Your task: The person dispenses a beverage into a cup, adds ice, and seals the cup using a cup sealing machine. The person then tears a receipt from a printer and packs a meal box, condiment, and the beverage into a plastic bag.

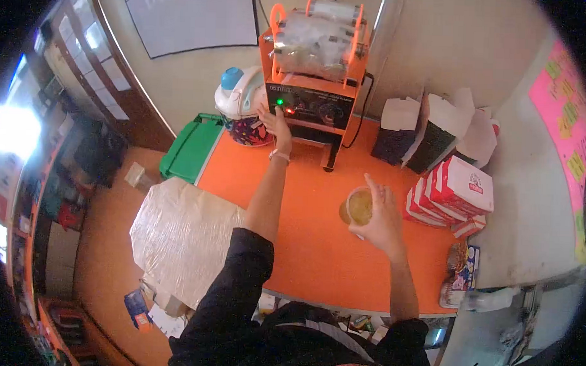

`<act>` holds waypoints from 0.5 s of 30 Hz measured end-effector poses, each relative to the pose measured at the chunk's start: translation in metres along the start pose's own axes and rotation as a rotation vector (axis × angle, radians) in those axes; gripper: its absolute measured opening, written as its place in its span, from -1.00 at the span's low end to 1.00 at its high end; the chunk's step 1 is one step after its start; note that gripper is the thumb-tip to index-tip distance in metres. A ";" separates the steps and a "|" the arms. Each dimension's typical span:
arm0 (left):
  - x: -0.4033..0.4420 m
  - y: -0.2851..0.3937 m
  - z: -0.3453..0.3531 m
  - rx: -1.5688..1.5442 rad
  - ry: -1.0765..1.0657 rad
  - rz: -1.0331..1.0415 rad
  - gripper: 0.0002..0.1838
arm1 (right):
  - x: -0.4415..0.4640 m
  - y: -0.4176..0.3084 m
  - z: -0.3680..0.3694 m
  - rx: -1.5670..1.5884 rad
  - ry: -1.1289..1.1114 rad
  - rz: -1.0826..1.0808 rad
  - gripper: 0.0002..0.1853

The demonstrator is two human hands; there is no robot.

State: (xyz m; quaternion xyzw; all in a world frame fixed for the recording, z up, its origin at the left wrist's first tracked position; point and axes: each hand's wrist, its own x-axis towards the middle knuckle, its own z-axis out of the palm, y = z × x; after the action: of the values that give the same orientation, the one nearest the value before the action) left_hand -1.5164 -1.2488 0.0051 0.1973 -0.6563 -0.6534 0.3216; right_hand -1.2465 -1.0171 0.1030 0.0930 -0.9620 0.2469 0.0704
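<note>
An orange cup sealing machine point(313, 71) with a roll of clear film on top stands at the back of the orange table. My left hand point(275, 127) is at the left of its black control panel, fingers stretched out, beside a lit green light and a red light. Whether a fingertip presses a switch I cannot tell. Over the table to the right, my right hand point(383, 218) is wrapped round a clear plastic cup point(358, 206) of yellowish liquid, with the index finger extended. The cup's underside is hidden.
A white and blue rice cooker point(239, 94) stands left of the machine, near a green lid point(191, 150). Red and white boxes point(457, 189) and dark open cartons point(430, 130) line the right side. A film-wrapped board point(181, 234) lies at the table's left.
</note>
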 end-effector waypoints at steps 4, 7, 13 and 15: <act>-0.017 -0.040 -0.014 -0.238 0.052 0.076 -0.35 | -0.029 -0.007 0.003 -0.023 0.090 -0.032 0.13; -0.047 -0.067 0.010 -0.062 0.247 -0.836 -0.36 | -0.041 -0.006 0.003 -0.011 0.095 -0.036 0.12; -0.086 -0.047 -0.001 -0.869 -0.235 -0.792 -0.31 | -0.039 -0.015 -0.004 0.037 -0.030 -0.031 0.08; -0.110 -0.030 -0.020 -0.893 -0.208 -0.713 -0.33 | -0.018 -0.024 -0.010 0.024 -0.086 -0.029 0.09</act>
State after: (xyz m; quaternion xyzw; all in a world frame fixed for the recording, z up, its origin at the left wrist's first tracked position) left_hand -1.4289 -1.1910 -0.0437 0.1860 -0.2383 -0.9508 0.0677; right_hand -1.2231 -1.0299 0.1197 0.1185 -0.9597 0.2530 0.0313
